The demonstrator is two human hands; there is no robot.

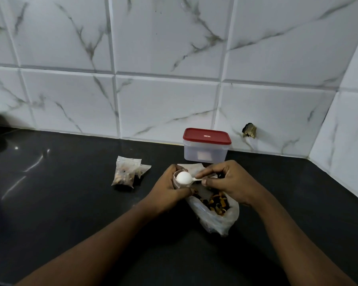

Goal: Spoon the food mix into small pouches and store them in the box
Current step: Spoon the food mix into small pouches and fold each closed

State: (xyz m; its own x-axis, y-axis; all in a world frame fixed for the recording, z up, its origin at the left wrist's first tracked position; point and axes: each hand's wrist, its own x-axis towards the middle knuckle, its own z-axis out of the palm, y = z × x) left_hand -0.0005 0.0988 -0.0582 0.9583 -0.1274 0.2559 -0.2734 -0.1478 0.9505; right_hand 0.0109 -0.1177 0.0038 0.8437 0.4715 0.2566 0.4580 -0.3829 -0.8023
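The person's right thumb and forefinger (205, 173) are pinching the handle of a white plastic spoon (183, 178), the other fingers curling loosely behind. The spoon's bowl is facing back-side up and sitting at the mouth of a small pouch (175, 182); whether it is carrying any mix cannot be told. The left fingers (172, 167) are wrapping round that small pouch, with the thumb closing on its near side, so the left hand (167, 191) is gripping it upright. The right hand (232, 182) is hovering just above a large clear bag (213, 219), which is lying open on the black counter (70, 195) with the food mix (215, 201) showing brown and orange inside.

To the left, a little apart from the hands, two filled pouches (126, 172) are lying together on the counter. Behind the hands, against the marble-tiled wall (153, 58), the clear box (205, 154) is standing with its red lid (207, 136) on.
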